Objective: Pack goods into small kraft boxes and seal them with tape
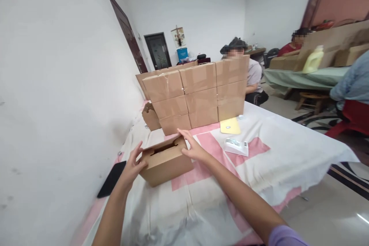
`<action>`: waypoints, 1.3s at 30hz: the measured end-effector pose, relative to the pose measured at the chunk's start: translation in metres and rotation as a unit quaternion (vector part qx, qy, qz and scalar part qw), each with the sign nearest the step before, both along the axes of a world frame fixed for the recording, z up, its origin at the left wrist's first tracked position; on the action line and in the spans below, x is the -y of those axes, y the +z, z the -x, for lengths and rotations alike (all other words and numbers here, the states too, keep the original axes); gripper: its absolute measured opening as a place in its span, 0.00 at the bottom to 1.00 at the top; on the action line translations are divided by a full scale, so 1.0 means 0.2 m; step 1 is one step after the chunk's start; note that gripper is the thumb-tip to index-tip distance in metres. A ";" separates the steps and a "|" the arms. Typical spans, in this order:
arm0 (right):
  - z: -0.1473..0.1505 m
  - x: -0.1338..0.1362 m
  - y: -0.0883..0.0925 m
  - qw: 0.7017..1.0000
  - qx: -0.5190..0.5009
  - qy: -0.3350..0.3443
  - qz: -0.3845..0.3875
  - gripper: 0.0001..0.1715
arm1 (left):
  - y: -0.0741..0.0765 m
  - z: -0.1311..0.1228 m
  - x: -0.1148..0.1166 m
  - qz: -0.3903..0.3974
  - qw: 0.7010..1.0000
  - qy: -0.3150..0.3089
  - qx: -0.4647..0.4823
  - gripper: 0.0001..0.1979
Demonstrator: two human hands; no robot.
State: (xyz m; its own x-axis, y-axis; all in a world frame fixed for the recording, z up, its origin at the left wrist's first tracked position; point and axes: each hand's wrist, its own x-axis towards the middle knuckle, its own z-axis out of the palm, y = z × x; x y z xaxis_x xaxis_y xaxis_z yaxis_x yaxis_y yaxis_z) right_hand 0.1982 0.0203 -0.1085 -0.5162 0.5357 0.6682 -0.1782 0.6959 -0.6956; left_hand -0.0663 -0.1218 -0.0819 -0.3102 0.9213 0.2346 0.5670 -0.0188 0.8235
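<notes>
A small brown cardboard box point(167, 163) sits on the table with its top flaps partly open. My left hand point(133, 165) presses against the box's left end, fingers spread. My right hand point(193, 147) rests on the box's right top flap, fingers stretched out flat. Neither hand holds anything else. Behind the box rises a stacked wall of sealed cardboard boxes point(198, 94), three rows high.
A white and pink cloth covers the table point(273, 150). A white tape dispenser point(236, 147) and a yellow envelope point(230, 126) lie to the right. A black phone point(112, 178) lies left, by the wall. Other people sit beyond the stack and at the right.
</notes>
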 end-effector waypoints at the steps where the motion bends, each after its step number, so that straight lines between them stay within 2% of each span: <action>1: -0.02 0.02 0.01 1.000 0.009 -0.004 -0.014 0.45 | 0.01 0.00 0.01 0.006 1.000 -0.012 -0.027 0.35; 4: -0.12 0.07 0.01 0.996 0.055 -0.012 -0.069 0.31 | 0.01 -0.06 0.01 0.012 0.993 -0.030 -0.112 0.24; 7: -0.35 0.03 -0.01 0.985 0.095 -0.088 -0.111 0.15 | -0.01 -0.14 0.01 0.006 0.973 -0.007 -0.231 0.26; 9: -0.58 -0.06 -0.02 0.972 0.133 -0.183 -0.066 0.10 | -0.03 -0.17 0.00 -0.004 0.942 0.007 -0.337 0.30; 11: -0.83 -0.16 -0.02 0.933 0.220 -0.279 0.057 0.08 | -0.06 -0.17 0.00 -0.018 0.915 0.007 -0.402 0.32; 13: -1.06 -0.26 -0.02 0.905 0.266 -0.309 0.118 0.08 | -0.09 -0.14 -0.01 -0.029 0.912 -0.002 -0.410 0.33; 16: -1.26 -0.33 -0.02 0.884 0.324 -0.280 0.188 0.13 | -0.12 -0.11 -0.01 -0.042 0.907 0.003 -0.419 0.34; 20: -1.29 -0.36 -0.02 0.862 0.373 -0.232 0.252 0.11 | -0.13 -0.11 -0.01 -0.049 0.901 0.011 -0.432 0.33; 24: -1.23 -0.40 -0.01 0.824 0.421 -0.227 0.304 0.07 | -0.14 -0.12 0.00 -0.045 0.898 0.016 -0.438 0.33; 27: -1.19 -0.42 0.01 0.791 0.451 -0.231 0.344 0.08 | -0.13 -0.13 0.00 -0.054 0.892 0.019 -0.448 0.32; 29: -1.18 -0.42 0.01 0.781 0.452 -0.229 0.367 0.09 | -0.12 -0.13 0.00 -0.050 0.890 0.022 -0.453 0.31; 31: -1.19 -0.41 0.02 0.785 0.433 -0.221 0.385 0.09 | -0.12 -0.13 0.00 -0.046 0.888 0.026 -0.456 0.31; 34: -1.23 -0.37 0.01 0.806 0.374 -0.204 0.410 0.11 | -0.14 -0.12 0.00 -0.047 0.886 0.031 -0.460 0.32; 39: -1.33 -0.31 -0.04 0.832 0.266 -0.160 0.459 0.13 | -0.15 -0.11 -0.01 -0.060 0.888 0.030 -0.454 0.33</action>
State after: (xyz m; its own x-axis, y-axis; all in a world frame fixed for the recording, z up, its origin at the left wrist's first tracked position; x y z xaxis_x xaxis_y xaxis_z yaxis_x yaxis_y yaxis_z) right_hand 0.4638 0.0816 -0.1166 -0.3405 0.8615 -0.3767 0.4172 -0.2207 -0.8816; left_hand -0.0436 -0.1205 -0.1127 0.0099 0.8609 0.5087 0.9995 -0.0230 0.0194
